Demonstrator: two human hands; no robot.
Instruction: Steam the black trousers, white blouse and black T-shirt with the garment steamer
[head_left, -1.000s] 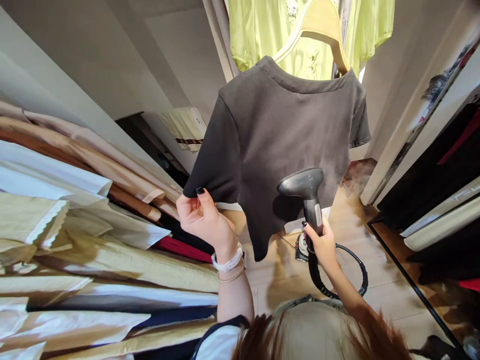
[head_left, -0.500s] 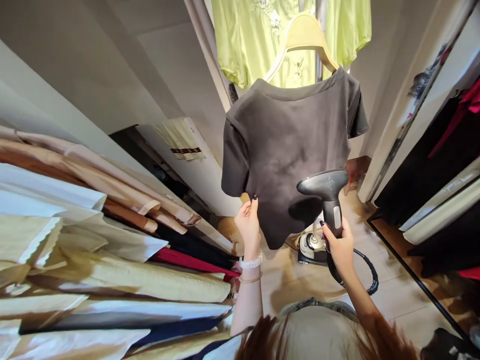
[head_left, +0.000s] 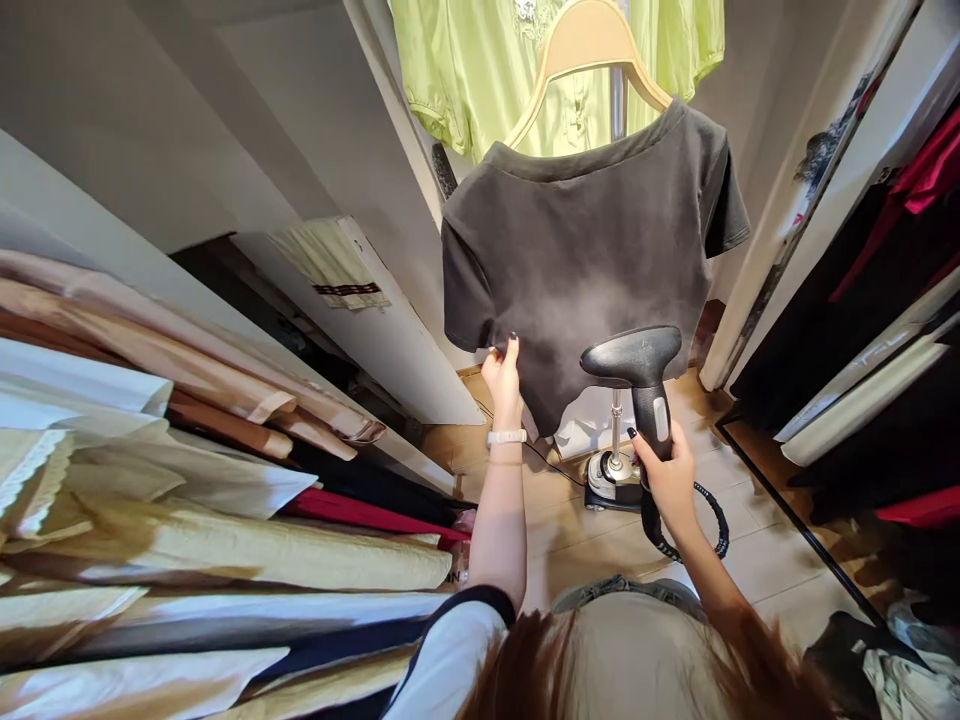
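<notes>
A dark grey short-sleeved top (head_left: 592, 230) hangs from a pale wooden hanger (head_left: 589, 38), with whitish steam over its lower half. Pinched at the top's left edge, below the sleeve, is my left hand (head_left: 502, 378). My right hand (head_left: 667, 478) is wrapped round the handle of a black garment steamer (head_left: 634, 357), whose wide head is in front of the top's lower right part. From the handle a black ribbed hose (head_left: 721, 520) loops down.
Behind the top hangs a light green blouse (head_left: 450, 70). The steamer's base (head_left: 613, 478) and pole stand on the wooden floor. Hung clothes (head_left: 300, 535) crowd the left, and dark garments (head_left: 847, 300) hang at the right.
My left hand has risen with the top's edge, which is pulled wider. The steamer head sits slightly higher and further left in view; more steam shows. The camera view has shifted a little.
</notes>
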